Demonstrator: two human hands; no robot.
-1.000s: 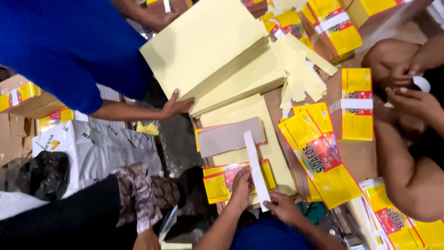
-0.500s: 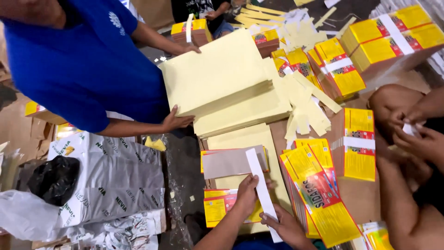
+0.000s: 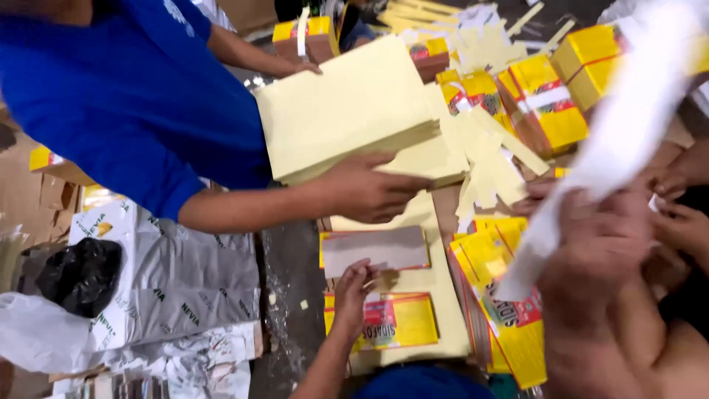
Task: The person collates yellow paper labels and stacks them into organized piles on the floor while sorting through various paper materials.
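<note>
Here the left hand point(image 3: 354, 292) rests, fingers bent, on the upper left corner of a yellow flat pack point(image 3: 391, 321) that lies on a pale yellow sheet point(image 3: 436, 325); whether the fingers pinch the pack or only press on it cannot be told. Just above the flat pack lies a grey-brown card point(image 3: 377, 247), apart from the fingertips. The right hand point(image 3: 598, 247), to the right of the flat pack and blurred, is closed around a long white paper strip point(image 3: 628, 125) that runs up toward the top right corner. Below that hand, just right of the flat pack, slants a yellow and red carton point(image 3: 509, 318).

Above the flat pack, a person in a blue shirt point(image 3: 118, 96) carries a thick stack of pale yellow sheets point(image 3: 347, 107), one hand point(image 3: 369, 192) under its near edge and the other hand point(image 3: 299, 68) at its far corner. Up and to the right of the flat pack stand banded yellow boxes point(image 3: 550, 96) and loose pale strips point(image 3: 487, 159). Left of it lie silver wrapping sheets point(image 3: 177, 281) and a black bag point(image 3: 77, 273)
</note>
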